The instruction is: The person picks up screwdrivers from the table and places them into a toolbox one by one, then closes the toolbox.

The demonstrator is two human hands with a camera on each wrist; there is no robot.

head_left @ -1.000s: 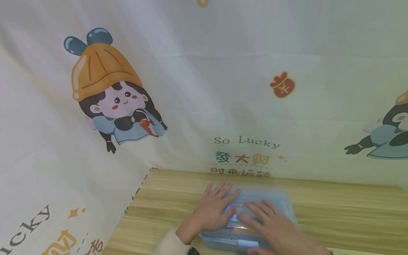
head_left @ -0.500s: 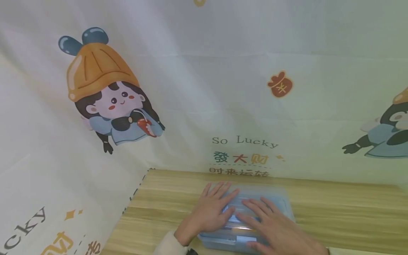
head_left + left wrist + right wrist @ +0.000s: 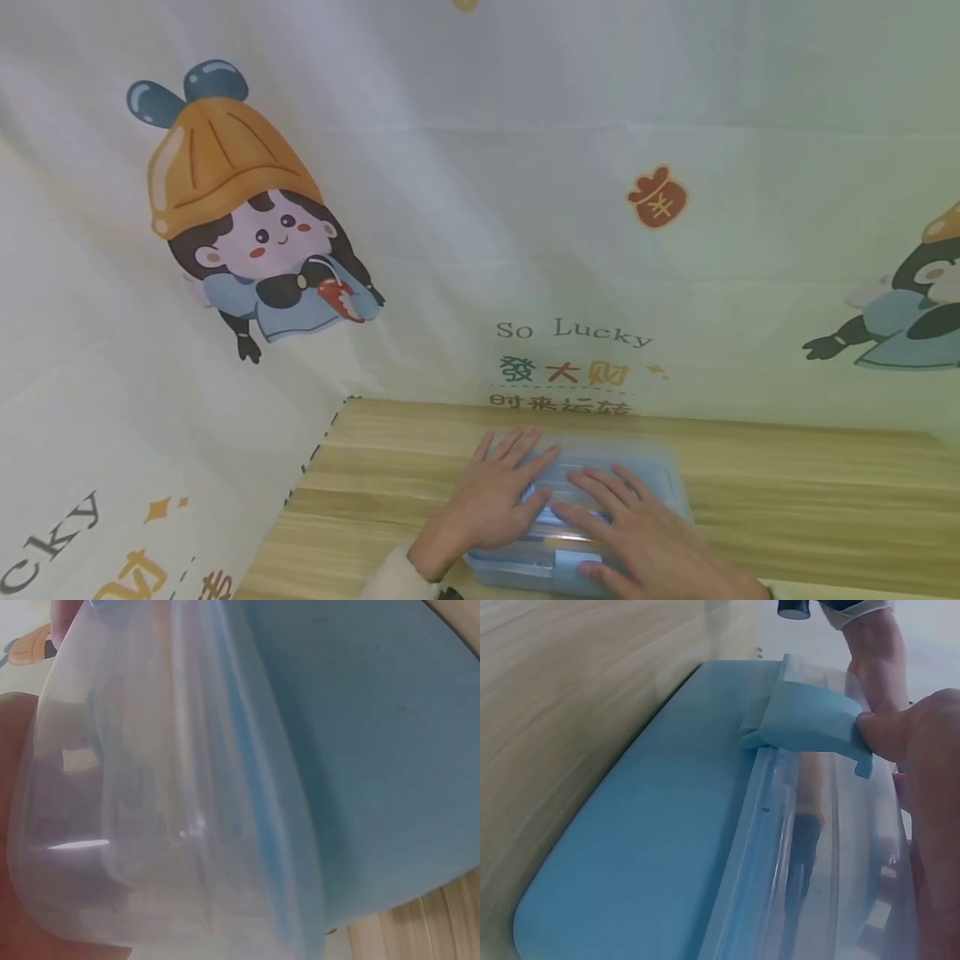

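Note:
On the table sits a plastic box [image 3: 652, 475] with a light blue base [image 3: 382, 765] and a clear lid [image 3: 135, 810]. My left hand [image 3: 495, 500] lies flat across the lid's left part, fingers spread. On its right part rests my right hand [image 3: 652, 542], fingers straight. A blue latch flap [image 3: 814, 720] bridges the base's rim and the lid's front side; my right thumb [image 3: 889, 735] touches its edge. Through the lid a dark, long item [image 3: 801, 855] shows blurred inside. Both palms hide much of the lid.
The wood-grain table [image 3: 795, 500] extends to both sides of the box. A pale cloth with cartoon prints [image 3: 240, 208] hangs behind and to the left, meeting the table's back and left edges.
My right thumb has moved up slightly from below the latch flap onto its edge. Both hands otherwise stay on the lid, and the head view has shifted a little.

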